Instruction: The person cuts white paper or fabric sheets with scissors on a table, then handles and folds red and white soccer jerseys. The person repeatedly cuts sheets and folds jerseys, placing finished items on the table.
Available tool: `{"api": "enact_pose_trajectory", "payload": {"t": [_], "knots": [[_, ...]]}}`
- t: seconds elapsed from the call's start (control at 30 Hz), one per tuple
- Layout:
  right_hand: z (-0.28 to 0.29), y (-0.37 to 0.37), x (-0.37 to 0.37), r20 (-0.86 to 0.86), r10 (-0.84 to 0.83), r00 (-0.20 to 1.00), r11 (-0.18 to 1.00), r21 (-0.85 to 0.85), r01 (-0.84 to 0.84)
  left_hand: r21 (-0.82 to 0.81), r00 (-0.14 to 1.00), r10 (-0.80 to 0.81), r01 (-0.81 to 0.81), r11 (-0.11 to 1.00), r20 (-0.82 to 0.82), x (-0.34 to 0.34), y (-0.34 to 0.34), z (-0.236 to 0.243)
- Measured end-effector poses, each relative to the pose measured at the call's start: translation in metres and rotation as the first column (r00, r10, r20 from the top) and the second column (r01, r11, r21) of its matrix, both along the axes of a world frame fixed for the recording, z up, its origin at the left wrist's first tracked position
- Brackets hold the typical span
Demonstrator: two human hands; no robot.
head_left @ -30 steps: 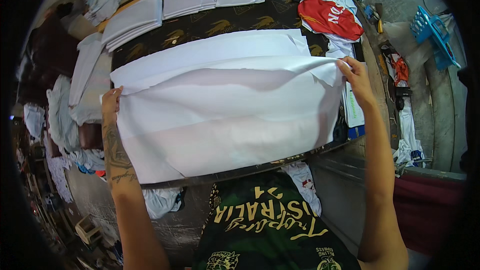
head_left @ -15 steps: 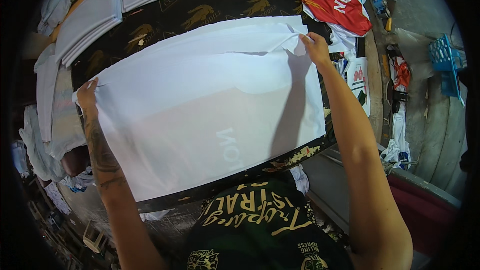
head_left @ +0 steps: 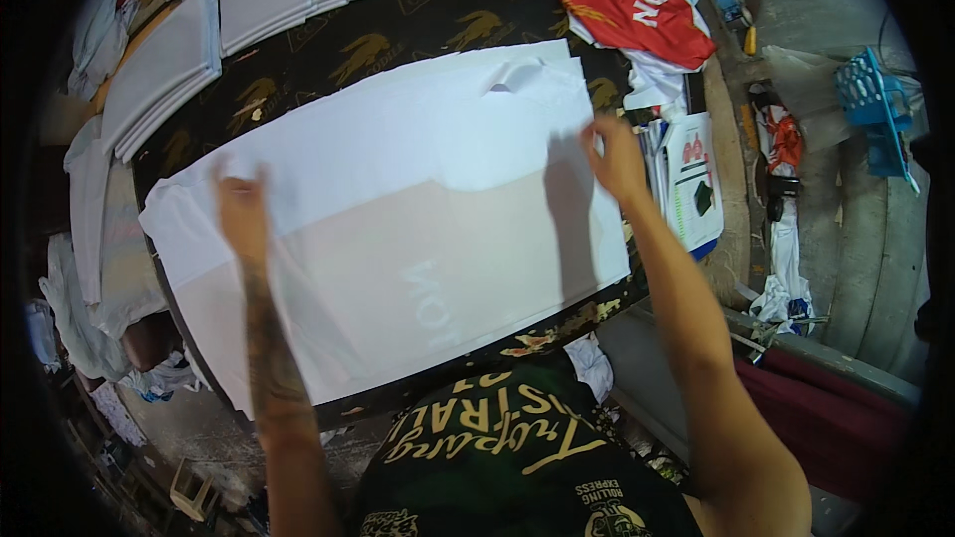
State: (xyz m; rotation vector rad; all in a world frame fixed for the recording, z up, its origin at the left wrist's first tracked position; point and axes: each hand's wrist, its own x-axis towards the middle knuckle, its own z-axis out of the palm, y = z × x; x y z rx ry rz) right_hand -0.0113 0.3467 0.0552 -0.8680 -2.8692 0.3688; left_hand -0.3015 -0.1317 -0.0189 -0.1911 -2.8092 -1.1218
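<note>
A broad, thin white sheet point(head_left: 378, 154) lies nearly flat on the black table pad point(head_left: 418, 15), over other white layers. Its nearer part looks pale grey, with faint reversed lettering showing. A small fold curls up near its far right corner. My left hand point(head_left: 242, 207) hovers over the sheet's left part, its fingers smeared by motion. Beside the right edge, my right hand point(head_left: 617, 161) is raised with fingers loosely bent and apart, holding nothing, and it casts a shadow on the sheet.
Stacks of folded white cloth point(head_left: 164, 70) line the far and left edges. A red garment point(head_left: 637, 12) lies on white ones at the far right. Printed papers point(head_left: 691, 174) sit at the right edge. A blue plastic rack point(head_left: 873, 99) stands beyond.
Both hands have let go of the white sheet's far corners. My left hand has moved right and inward, my right hand slightly nearer. The sheet now lies flatter.
</note>
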Motion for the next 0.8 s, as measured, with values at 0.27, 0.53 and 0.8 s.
{"api": "enact_pose_trajectory", "payload": {"t": [0.27, 0.53, 0.8], "knots": [[0.006, -0.081, 0.214, 0.241, -0.371, 0.897, 0.855, -0.287, 0.431, -0.191, 0.678, -0.735, 0.720, 0.667, -0.013, 0.138, 0.260, 0.021], [-0.025, -0.060, 0.235, -0.087, -0.348, 0.933, 0.804, -0.540, 0.249, -0.259, 0.851, -0.525, 0.506, 0.823, -0.009, 0.200, 0.304, 0.026], [-0.031, -0.020, 0.245, 0.066, 0.017, 0.998, 0.914, -0.406, 0.011, -0.666, 0.994, -0.103, 0.056, 0.744, -0.031, 0.314, -0.046, -0.008]]}}
